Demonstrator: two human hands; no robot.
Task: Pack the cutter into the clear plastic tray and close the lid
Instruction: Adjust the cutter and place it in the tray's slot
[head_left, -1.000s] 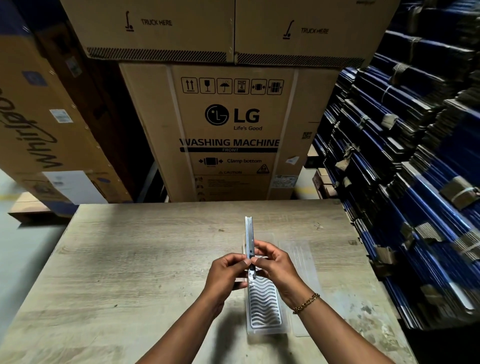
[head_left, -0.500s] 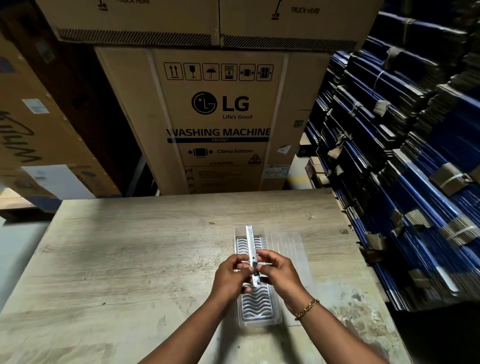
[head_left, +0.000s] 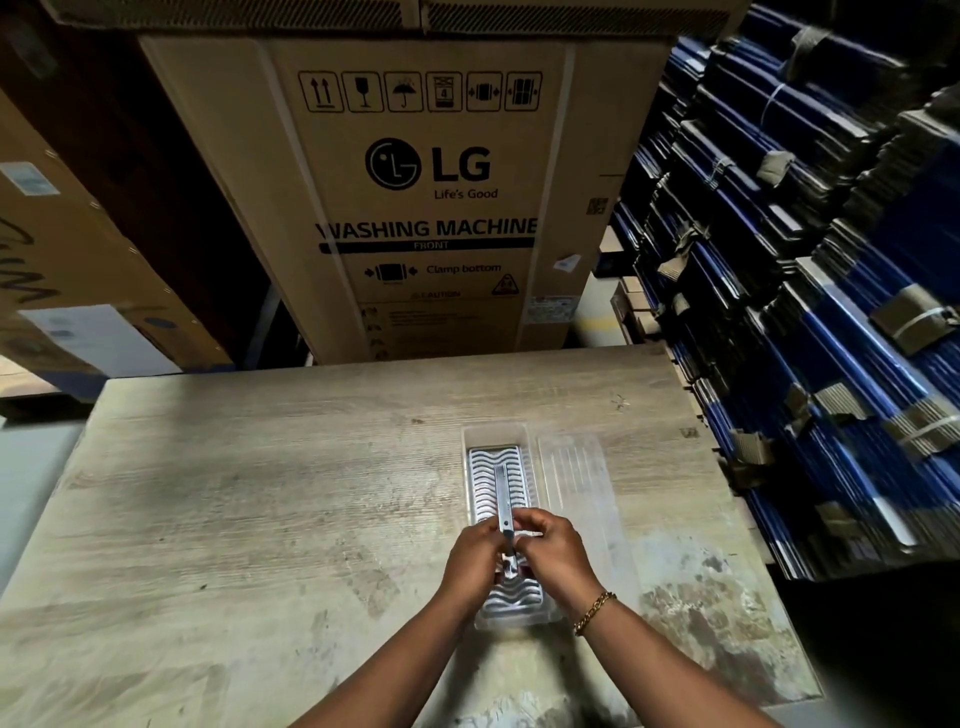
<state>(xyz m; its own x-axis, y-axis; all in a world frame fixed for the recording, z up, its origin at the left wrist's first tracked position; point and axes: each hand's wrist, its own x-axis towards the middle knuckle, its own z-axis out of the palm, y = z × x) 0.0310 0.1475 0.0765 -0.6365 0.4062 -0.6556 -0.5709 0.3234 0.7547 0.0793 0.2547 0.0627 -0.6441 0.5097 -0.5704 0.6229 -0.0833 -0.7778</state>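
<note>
A slim metal cutter (head_left: 503, 496) lies lengthwise low over the clear plastic tray (head_left: 494, 437), whose floor carries a wavy white insert. My left hand (head_left: 475, 558) and my right hand (head_left: 558, 553) both pinch the cutter's near end above the tray's middle. The far tip points away from me, just over the insert; whether it touches is unclear. The tray's clear lid (head_left: 579, 483) lies open flat on the table to the right of the tray.
The tray sits on a worn wooden table (head_left: 260, 519). A large LG washing machine carton (head_left: 426, 208) stands behind the far edge. Stacks of blue flat-packed cardboard (head_left: 831, 312) crowd the right side. Another carton (head_left: 62, 270) leans at the left.
The cutter has come down from standing nearly upright in both hands to lying low along the tray. Both hands moved down with it, and the camera tilted down.
</note>
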